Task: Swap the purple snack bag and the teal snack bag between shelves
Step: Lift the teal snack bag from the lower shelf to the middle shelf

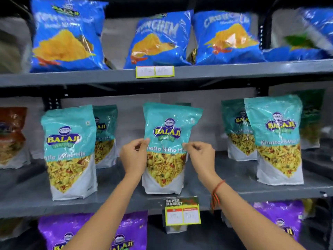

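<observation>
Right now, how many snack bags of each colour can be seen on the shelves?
Blue bags: 4
Teal bags: 5
Purple bags: 3
Reddish-brown bags: 1
Total: 13, not counting dark, unclear bags at the far right.

Handwritten prices on the yellow-edged white shelf tag [155,71] were too smeared to read. The glossy blue chip bag [313,33] at far right was motion-blurred and cropped. Both shiny purple snack pouches [124,231] were cut off at the bottom edge, partly behind the forearms.
</observation>
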The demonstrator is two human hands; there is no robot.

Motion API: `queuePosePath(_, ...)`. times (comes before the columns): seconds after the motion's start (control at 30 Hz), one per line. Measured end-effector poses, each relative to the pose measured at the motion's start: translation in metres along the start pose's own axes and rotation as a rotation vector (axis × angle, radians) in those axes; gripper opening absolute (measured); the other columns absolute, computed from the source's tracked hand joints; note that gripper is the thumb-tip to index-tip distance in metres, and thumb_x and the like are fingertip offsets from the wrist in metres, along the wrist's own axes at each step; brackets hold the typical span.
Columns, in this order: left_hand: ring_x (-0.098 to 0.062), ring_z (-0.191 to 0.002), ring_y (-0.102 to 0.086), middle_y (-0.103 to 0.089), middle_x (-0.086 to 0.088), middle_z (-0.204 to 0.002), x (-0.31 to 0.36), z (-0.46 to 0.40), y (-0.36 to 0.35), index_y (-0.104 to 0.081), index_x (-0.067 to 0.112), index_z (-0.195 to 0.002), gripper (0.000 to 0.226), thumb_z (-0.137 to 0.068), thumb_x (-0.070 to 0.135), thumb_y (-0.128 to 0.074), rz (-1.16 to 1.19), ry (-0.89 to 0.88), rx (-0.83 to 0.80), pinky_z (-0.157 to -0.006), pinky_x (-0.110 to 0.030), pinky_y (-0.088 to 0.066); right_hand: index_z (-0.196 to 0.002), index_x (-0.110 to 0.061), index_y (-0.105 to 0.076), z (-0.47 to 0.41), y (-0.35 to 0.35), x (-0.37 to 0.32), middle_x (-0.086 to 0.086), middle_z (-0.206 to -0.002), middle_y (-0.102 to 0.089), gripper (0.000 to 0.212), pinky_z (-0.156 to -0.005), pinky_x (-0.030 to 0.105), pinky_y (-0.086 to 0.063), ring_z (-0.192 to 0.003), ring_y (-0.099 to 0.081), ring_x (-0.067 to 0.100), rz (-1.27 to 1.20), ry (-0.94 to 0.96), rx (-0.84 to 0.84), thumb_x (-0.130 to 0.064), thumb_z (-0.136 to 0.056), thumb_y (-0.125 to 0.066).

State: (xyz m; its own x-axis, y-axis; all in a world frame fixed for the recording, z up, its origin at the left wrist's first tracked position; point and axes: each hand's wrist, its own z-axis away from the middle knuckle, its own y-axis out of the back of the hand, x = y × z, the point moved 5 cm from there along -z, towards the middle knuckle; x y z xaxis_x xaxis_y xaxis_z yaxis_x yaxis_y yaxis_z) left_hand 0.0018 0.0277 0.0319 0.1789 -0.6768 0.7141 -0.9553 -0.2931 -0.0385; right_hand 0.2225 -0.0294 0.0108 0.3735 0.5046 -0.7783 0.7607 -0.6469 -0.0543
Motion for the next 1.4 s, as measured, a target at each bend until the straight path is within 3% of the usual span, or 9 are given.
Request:
queuePosePath(0.17, -0.022, -0.079, -0.067, -0.075, -0.005, -0.082, -0.028, -0.002, 0.002, -0.077, 0.011, -0.087, 0.02, -0.087, 0.03, -0.07, -0.011, 0.049, -0.032, -0.075, -0.037, -0.052, -0.053, -0.02, -0.066, 0.005, -0.009, 0.003, -0.017, -0.042, -0.053, 0.034, -0.052, 0.017, -0.035, -0.046, -0.044, -0.003, 0.01, 0.018, -0.055, -0.027, -0.085, -0.074)
queuePosePath(0.3, -0.003, -0.078, -0.066, -0.076, -0.002, -0.093, -0.039, 0.001, 0.005, -0.073, 0.024, -0.091, 0.016, -0.084, 0.038, -0.072, 0.094, 0.123, -0.242, -0.072, -0.029, -0.054, -0.087, -0.015, -0.078, 0.015, -0.004, 0.007, -0.011, -0.076, -0.076, 0.024, -0.067, 0.018, -0.047, -0.069, -0.065, -0.002, -0.033, -0.05, -0.12, -0.039, -0.084, -0.074)
queuePosePath(0.37, -0.002, -0.095, -0.065, -0.07, 0.001, -0.113, -0.044, 0.009, 0.007, -0.063, 0.022, -0.119, 0.051, -0.073, 0.041, -0.077, 0.112, 0.233, -0.417, -0.079, -0.018, -0.051, -0.116, -0.02, -0.07, 0.022, 0.0, 0.019, -0.004, -0.105, -0.075, 0.049, -0.076, 0.018, -0.051, -0.091, -0.07, 0.004, 0.019, -0.144, -0.235, -0.049, -0.078, -0.077)
queuePosePath(0.43, -0.011, -0.114, -0.056, -0.059, 0.004, -0.125, -0.06, 0.021, 0.011, -0.042, 0.023, -0.139, 0.084, -0.067, 0.038, -0.083, 0.004, 0.358, -0.63, -0.093, -0.024, -0.044, -0.138, -0.025, -0.052, 0.033, 0.001, 0.033, -0.004, -0.126, -0.066, 0.078, -0.087, 0.022, -0.052, -0.11, -0.067, 0.011, 0.151, -0.183, -0.404, -0.054, -0.071, -0.08)
queuePosePath(0.53, -0.013, -0.115, -0.062, -0.065, 0.003, -0.124, -0.082, 0.045, 0.014, -0.042, 0.022, -0.136, 0.092, -0.059, 0.034, -0.092, -0.149, 0.411, -0.877, -0.093, -0.026, -0.047, -0.149, -0.025, -0.033, 0.05, 0.0, 0.047, -0.001, -0.141, -0.059, 0.102, -0.101, 0.036, -0.052, -0.123, -0.061, 0.017, 0.367, -0.173, -0.597, -0.059, -0.067, -0.081)
queuePosePath(0.63, -0.013, -0.107, -0.068, -0.073, 0.001, -0.115, -0.091, 0.05, 0.012, -0.056, 0.024, -0.122, 0.086, -0.046, 0.043, -0.091, -0.151, 0.39, -0.827, -0.098, -0.034, -0.053, -0.146, -0.026, -0.032, 0.06, -0.007, 0.048, 0.0, -0.135, -0.065, 0.105, -0.095, 0.041, -0.055, -0.116, -0.065, 0.02, 0.523, -0.074, -0.664, -0.07, -0.061, -0.075)
queuePosePath(0.77, -0.013, -0.104, -0.07, -0.075, 0.001, -0.112, -0.089, 0.048, 0.007, -0.061, 0.025, -0.118, 0.085, -0.042, 0.047, -0.091, -0.147, 0.376, -0.795, -0.096, -0.035, -0.054, -0.142, -0.023, -0.039, 0.058, -0.007, 0.046, 0.001, -0.13, -0.066, 0.092, -0.093, 0.04, -0.055, -0.112, -0.065, 0.022, 0.53, -0.049, -0.658, -0.058, -0.067, -0.08)
queuePosePath(1.3, -0.014, -0.112, -0.064, -0.067, 0.006, -0.127, -0.068, 0.068, -0.031, -0.056, 0.029, -0.123, 0.08, -0.054, 0.053, -0.088, -0.275, 0.323, -0.741, -0.099, -0.041, -0.052, -0.139, -0.017, -0.046, 0.036, 0.025, 0.06, 0.004, -0.14, -0.061, 0.08, -0.093, 0.024, -0.043, -0.109, -0.055, 0.013, 0.47, -0.242, -0.648, -0.035, -0.071, -0.086)
queuePosePath(1.4, -0.018, -0.116, -0.064, -0.065, 0.004, -0.132, -0.064, 0.073, -0.024, -0.05, 0.026, -0.132, 0.098, -0.049, 0.066, -0.083, -0.381, 0.269, -0.707, -0.099, -0.044, -0.053, -0.145, -0.016, -0.04, 0.043, 0.028, 0.054, 0.005, -0.145, -0.057, 0.088, -0.095, 0.025, -0.043, -0.117, -0.056, 0.016, 0.495, -0.192, -0.576, -0.037, -0.073, -0.085)
